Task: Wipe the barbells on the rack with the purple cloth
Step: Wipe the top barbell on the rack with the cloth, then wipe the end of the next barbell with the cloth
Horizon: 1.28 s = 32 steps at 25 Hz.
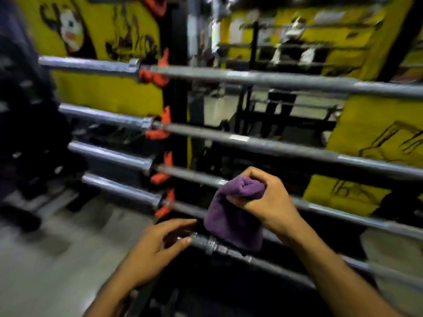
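1. The barbells lie horizontally, one above the other, on orange hooks of the black rack post, so each shaft is free to be reached.
2. The left hand has loose, half-spread fingers near the lowest bar; it holds nothing, and probably it steadies this bar.
3. The purple cloth hangs over the bars, bunched at the top.
4. The right hand grips this bunch firmly, probably to rub the shaft.

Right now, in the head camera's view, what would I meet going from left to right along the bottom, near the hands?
Left hand → purple cloth → right hand, which grips the cloth's bunched top in front of the barbells.
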Tool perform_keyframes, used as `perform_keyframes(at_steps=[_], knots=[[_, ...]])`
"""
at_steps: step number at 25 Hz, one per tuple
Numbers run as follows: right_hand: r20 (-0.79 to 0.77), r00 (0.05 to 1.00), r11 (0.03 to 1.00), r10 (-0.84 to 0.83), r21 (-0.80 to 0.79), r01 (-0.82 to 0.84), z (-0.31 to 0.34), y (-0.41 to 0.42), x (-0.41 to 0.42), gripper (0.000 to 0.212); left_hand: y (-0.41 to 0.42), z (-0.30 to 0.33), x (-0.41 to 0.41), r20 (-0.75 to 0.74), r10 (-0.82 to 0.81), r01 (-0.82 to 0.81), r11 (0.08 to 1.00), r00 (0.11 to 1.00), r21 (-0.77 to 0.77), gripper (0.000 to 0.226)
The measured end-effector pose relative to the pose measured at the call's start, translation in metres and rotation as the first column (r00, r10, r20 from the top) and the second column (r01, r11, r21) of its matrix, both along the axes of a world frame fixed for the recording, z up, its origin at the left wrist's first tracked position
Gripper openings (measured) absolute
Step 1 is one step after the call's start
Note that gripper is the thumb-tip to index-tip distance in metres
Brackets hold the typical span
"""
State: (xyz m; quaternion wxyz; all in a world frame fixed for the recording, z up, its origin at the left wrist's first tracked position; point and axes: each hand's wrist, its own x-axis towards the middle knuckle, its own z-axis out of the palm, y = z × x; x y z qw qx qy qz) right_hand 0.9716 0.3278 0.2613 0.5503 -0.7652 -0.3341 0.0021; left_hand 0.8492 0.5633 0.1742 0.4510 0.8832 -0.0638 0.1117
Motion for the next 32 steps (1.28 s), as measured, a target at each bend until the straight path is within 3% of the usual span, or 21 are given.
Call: perform_keyframes(at_steps=[4, 6, 8, 14, 20, 22, 24, 26, 28, 30, 32], knots=[[-0.013, 0.989, 0.966, 0.146, -0.212, -0.146, -0.087, 0.049, -0.083, 0.027, -0.003, -0.090, -0.152, -0.311, 0.083, -0.089, 0.996, 0.947, -0.005, 0.048], [0.056, 0.951, 0.901, 0.303, -0.341, -0.267, -0.117, 0.074, -0.121, 0.027, 0.005, -0.122, -0.234, -0.417, 0.216, -0.244, 0.970, 0.883, -0.014, 0.050], [0.019, 0.904, 0.815, 0.428, -0.441, -0.376, -0.139, 0.097, -0.160, 0.025, 0.019, -0.141, -0.306, -0.499, 0.361, -0.415, 0.910, 0.788, 0.003, 0.051], [-0.130, 0.773, 0.548, 0.621, -0.632, -0.548, -0.215, 0.174, -0.315, 0.034, 0.047, -0.206, -0.505, -0.625, 0.630, -0.773, 0.631, 0.462, 0.064, 0.062], [-0.221, 0.585, 0.327, 0.780, -0.652, -0.684, -0.241, 0.248, -0.486, 0.033, 0.067, -0.236, -0.683, -0.653, 0.697, -0.865, 0.485, 0.295, 0.126, 0.062], [-0.274, 0.520, 0.256, 0.809, -0.632, -0.731, -0.235, 0.274, -0.526, 0.028, 0.082, -0.226, -0.715, -0.613, 0.730, -0.885, 0.454, 0.303, 0.102, 0.070], [-0.335, 0.442, 0.194, 0.832, -0.571, -0.798, -0.226, 0.299, -0.554, 0.022, 0.101, -0.207, -0.724, -0.534, 0.740, -0.858, 0.511, 0.409, 0.050, 0.083], [-0.362, 0.370, 0.164, 0.856, -0.487, -0.858, -0.215, 0.324, -0.567, 0.016, 0.127, -0.185, -0.715, -0.468, 0.720, -0.807, 0.591, 0.513, 0.025, 0.081], [-0.375, 0.369, 0.206, 0.850, -0.409, -0.889, -0.209, 0.353, -0.570, 0.015, 0.160, -0.164, -0.705, -0.441, 0.675, -0.766, 0.641, 0.592, -0.048, 0.050], [-0.378, 0.435, 0.321, 0.817, -0.329, -0.888, -0.209, 0.383, -0.565, 0.016, 0.197, -0.149, -0.696, -0.421, 0.643, -0.744, 0.657, 0.639, -0.124, 0.021], [-0.362, 0.516, 0.442, 0.776, -0.271, -0.855, -0.212, 0.413, -0.553, 0.020, 0.237, -0.138, -0.684, -0.432, 0.610, -0.724, 0.668, 0.664, -0.171, 0.011]])
